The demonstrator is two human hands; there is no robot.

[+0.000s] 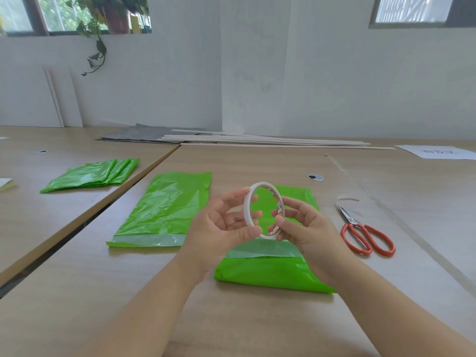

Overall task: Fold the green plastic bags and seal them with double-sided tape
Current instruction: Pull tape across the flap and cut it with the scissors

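Green and folded, the nearest bag (270, 275) lies on the wooden worktop (231, 325), with a pale strip across it. Above it we hold the tape roll (247, 211) upright with both hands: the grip of our left hand (221, 224) pinches its left rim, the grip of our right hand (306, 228) pinches its lower right rim. Red-handled scissors (365, 235) lie to the right. A second bag (167, 207) lies flat to the left, and a stack of bags (92, 175) rests far left.

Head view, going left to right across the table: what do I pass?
From the left: pile of green bags → flat green bag → left hand → tape roll → right hand → scissors.
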